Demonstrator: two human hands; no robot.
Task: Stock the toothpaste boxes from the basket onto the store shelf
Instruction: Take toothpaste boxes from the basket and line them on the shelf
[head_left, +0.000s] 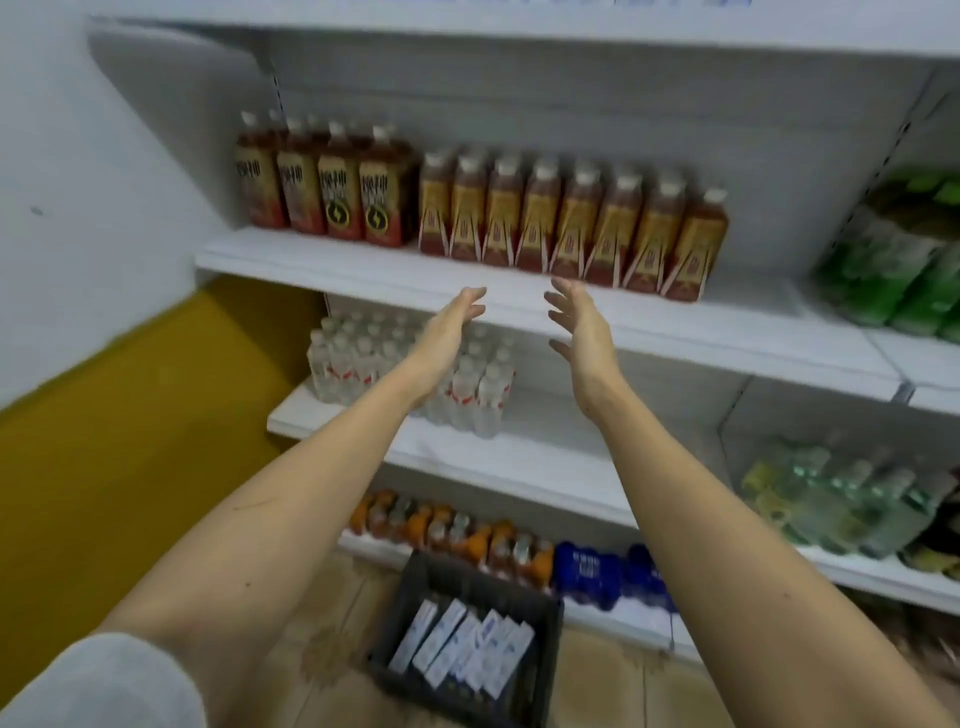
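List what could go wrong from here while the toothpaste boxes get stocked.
1. Both hands, left hand and right hand, are open and empty near the tea bottles; a careless reach could topple that row.
2. The toothpaste boxes remain in the basket on the floor near the person; it could get kicked or tripped over.

Your hands have bare shelf (363, 270) board along the front edge and at the right end past the tea bottles (566, 228). Those bottles wall off the back of the shelf. Below, the basket (410, 582) is open on top over the toothpaste boxes (467, 644).
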